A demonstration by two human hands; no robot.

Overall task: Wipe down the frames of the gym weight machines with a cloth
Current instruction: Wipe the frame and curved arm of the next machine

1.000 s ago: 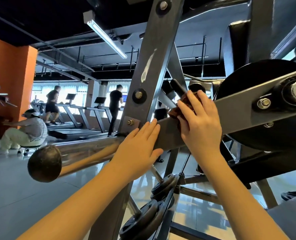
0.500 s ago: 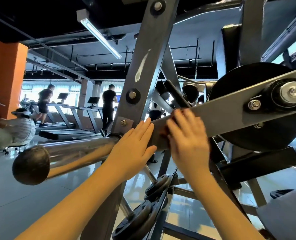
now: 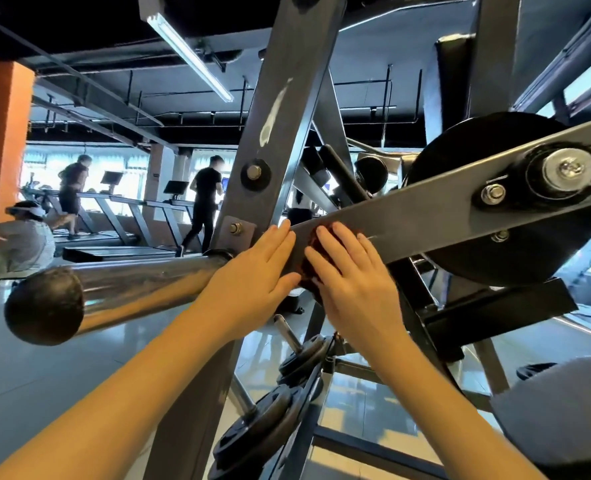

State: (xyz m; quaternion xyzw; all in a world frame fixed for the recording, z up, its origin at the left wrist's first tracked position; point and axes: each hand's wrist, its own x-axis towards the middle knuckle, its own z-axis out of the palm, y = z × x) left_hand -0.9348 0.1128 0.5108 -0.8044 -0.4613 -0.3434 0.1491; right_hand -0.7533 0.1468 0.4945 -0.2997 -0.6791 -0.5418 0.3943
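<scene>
mid-wipe on the bar (image 3: 418, 216): our right hand (image 3: 353, 282) presses the cloth (image 3: 312, 242) flat-fingered, left hand (image 3: 252, 275) braces flat, gripping nothing; next we slide it toward the pivot (image 3: 564, 171).

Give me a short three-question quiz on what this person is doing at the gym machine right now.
1. True or false: the left hand lies flat on the grey arm of the machine, with its fingers straight.
2. Which hand presses the reddish cloth against that arm? A. the left hand. B. the right hand. C. neither hand.
3. Fill in the missing word: the black weight plates sit ___ the two hands in the picture.

Key: 1. true; 2. B; 3. below
</scene>
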